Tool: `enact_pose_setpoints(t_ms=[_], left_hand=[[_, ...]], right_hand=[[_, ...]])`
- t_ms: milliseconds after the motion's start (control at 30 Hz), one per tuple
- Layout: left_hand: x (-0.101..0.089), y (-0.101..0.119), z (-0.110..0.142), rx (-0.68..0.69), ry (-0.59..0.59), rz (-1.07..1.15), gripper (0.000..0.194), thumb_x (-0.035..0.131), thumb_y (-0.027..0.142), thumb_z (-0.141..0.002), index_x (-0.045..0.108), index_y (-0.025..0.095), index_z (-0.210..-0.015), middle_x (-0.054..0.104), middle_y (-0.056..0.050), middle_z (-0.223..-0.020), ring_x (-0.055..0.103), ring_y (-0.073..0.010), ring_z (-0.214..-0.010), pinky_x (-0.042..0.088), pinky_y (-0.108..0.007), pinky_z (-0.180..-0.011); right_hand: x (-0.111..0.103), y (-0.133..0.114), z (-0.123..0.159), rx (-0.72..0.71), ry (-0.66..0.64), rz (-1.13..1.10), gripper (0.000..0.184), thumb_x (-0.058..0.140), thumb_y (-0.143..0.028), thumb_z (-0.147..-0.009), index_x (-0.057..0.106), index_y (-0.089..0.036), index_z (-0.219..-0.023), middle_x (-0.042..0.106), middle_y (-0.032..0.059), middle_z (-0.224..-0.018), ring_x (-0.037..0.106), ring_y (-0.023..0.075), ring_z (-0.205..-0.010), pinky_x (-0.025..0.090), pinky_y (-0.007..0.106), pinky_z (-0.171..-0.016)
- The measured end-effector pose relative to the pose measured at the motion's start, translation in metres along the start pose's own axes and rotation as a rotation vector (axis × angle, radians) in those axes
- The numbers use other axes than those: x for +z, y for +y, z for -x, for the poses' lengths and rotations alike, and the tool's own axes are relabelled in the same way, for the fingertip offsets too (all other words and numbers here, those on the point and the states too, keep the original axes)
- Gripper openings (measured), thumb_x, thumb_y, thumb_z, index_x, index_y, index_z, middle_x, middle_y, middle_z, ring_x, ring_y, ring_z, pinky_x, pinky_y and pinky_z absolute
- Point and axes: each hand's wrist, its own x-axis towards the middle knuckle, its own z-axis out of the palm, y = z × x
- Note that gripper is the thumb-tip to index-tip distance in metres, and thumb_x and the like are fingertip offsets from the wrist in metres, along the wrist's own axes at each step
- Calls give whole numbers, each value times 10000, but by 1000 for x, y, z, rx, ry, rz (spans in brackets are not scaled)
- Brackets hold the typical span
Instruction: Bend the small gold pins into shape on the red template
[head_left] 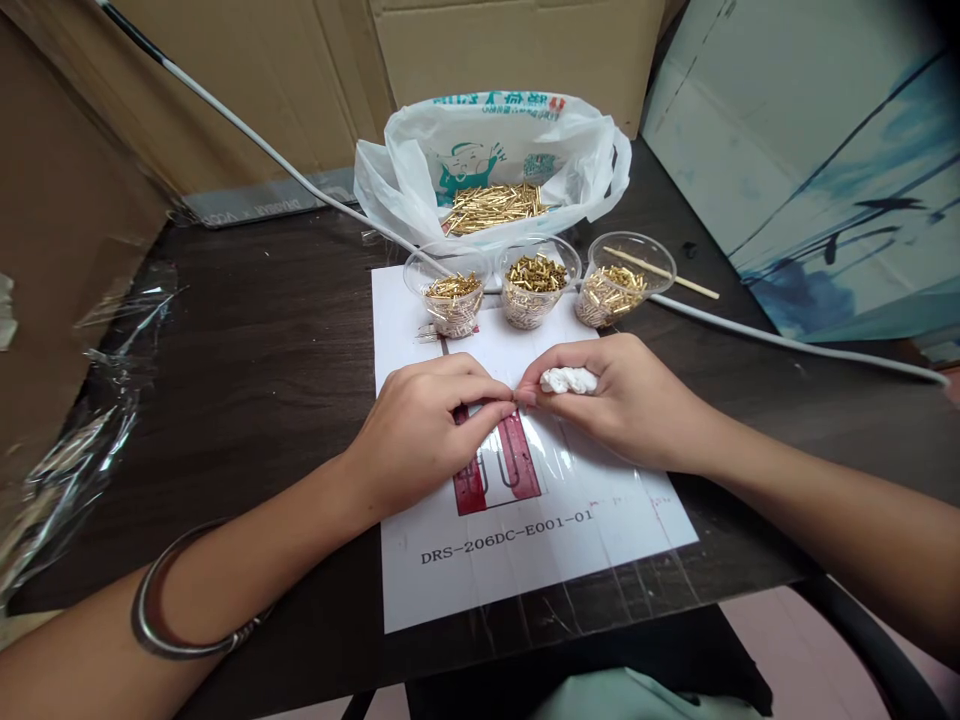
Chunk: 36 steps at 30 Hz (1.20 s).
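My left hand rests on a white printed sheet taped to the dark table, its fingers curled and pinched at the top of a red diagram. My right hand meets it fingertip to fingertip and is closed round a crumpled white tissue. Whatever sits between the touching fingertips is too small to make out. A metal bangle circles my left forearm. Just beyond the hands stand three clear plastic cups filled with small gold pins.
A white plastic bag of gold pins lies behind the cups. A white cable crosses the table, and a thin wooden stick rests on the right cup. Cardboard boxes wall the back; crumpled clear film lies at the left.
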Motion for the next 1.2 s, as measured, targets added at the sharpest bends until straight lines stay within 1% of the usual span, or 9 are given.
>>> enact_pose_setpoints(t_ms=[233, 300, 367, 467, 600, 667, 833, 967, 1200], left_hand=[[0, 1, 1, 11, 3, 17, 157, 614, 225, -857, 765, 216, -896, 691, -5, -809, 577, -94, -685, 421, -237, -625], [0, 1, 1, 15, 12, 16, 166, 603, 237, -867, 767, 215, -872, 687, -8, -798, 570, -93, -670, 419, -237, -615], [1, 1, 1, 12, 17, 16, 173, 600, 251, -872, 768, 213, -855, 683, -12, -791, 567, -95, -667, 418, -240, -613], [1, 0, 1, 16, 14, 22, 161, 608, 234, -863, 767, 213, -865, 681, -9, -790, 570, -97, -678, 420, -241, -623], [2, 0, 0, 19, 7, 24, 156, 610, 233, -861, 764, 207, -871, 682, -4, -804, 562, -89, -673, 415, -241, -627], [1, 0, 1, 18, 9, 24, 154, 612, 231, -860, 763, 203, -865, 683, -4, -808, 566, -90, -680, 418, -240, -633], [1, 0, 1, 23, 3, 26, 161, 602, 223, -863, 762, 207, -869, 687, -14, -810, 577, -104, -699, 424, -246, -642], [1, -1, 0, 30, 14, 28, 156, 605, 214, -857, 759, 200, -841, 686, -16, -803, 575, -105, -689, 426, -248, -637], [1, 0, 0, 24, 14, 34, 145, 611, 191, -845, 750, 186, -808, 680, -8, -794, 575, -98, -685, 424, -250, -637]], right_hand=[[0, -2, 1, -35, -5, 44, 172, 576, -284, -839, 723, -199, -867, 707, 2, -790, 593, 126, -690, 393, 258, -657], [-1, -4, 1, -42, 20, 95, 173, 597, -319, -827, 701, -191, -879, 683, -2, -749, 563, 117, -648, 365, 253, -624], [-2, -5, 2, -29, 42, 159, 213, 607, -366, -819, 661, -177, -902, 640, -11, -681, 519, 110, -598, 332, 253, -598], [-2, -7, 3, -12, 18, 265, 254, 539, -408, -855, 603, -171, -919, 588, -13, -633, 468, 117, -576, 287, 263, -583], [1, -7, 2, -36, -59, 408, 312, 362, -393, -928, 589, -179, -921, 611, 23, -746, 491, 150, -656, 252, 286, -600], [2, -7, 1, -46, -84, 455, 334, 310, -361, -944, 582, -175, -894, 614, 32, -791, 493, 153, -676, 240, 292, -602], [3, -5, -2, -91, -103, 488, 289, 297, -302, -956, 534, -169, -857, 586, 20, -773, 474, 137, -660, 219, 299, -593], [4, -3, -2, -133, -89, 482, 299, 276, -318, -975, 498, -172, -839, 566, 15, -763, 470, 132, -656, 224, 300, -596], [4, -1, -3, -191, -126, 517, 285, 271, -325, -981, 480, -179, -854, 560, 14, -809, 491, 136, -688, 232, 301, -600]])
